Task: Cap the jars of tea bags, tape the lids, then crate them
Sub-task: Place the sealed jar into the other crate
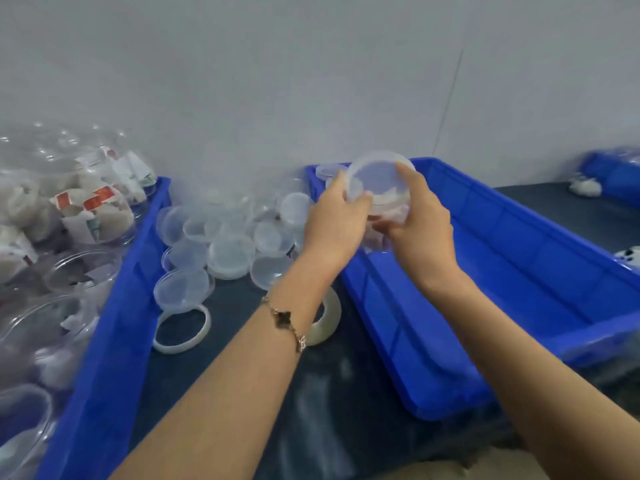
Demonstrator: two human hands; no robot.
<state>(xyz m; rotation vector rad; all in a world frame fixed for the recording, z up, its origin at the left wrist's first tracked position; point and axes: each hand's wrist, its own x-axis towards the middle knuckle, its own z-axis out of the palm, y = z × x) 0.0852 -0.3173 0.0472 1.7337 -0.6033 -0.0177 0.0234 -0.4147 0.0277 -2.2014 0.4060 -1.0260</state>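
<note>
I hold a clear jar of tea bags [386,211] tilted toward me above the near left corner of the right blue crate [519,271]. A translucent lid [375,176] sits on its mouth. My left hand [336,223] grips the lid's left edge. My right hand [420,223] wraps round the jar's right side, its thumb on the lid's rim. Loose lids [232,237] lie in a heap on the dark table. Two tape rolls lie near: one [181,327] flat beside the left crate, the other [325,320] partly hidden under my left wrist.
The left blue crate [114,327] holds several open clear jars of tea bags [97,209]. A few lids [327,171] rest in the right crate's far corner. Another blue crate [613,174] stands at the far right. A white wall runs behind the table.
</note>
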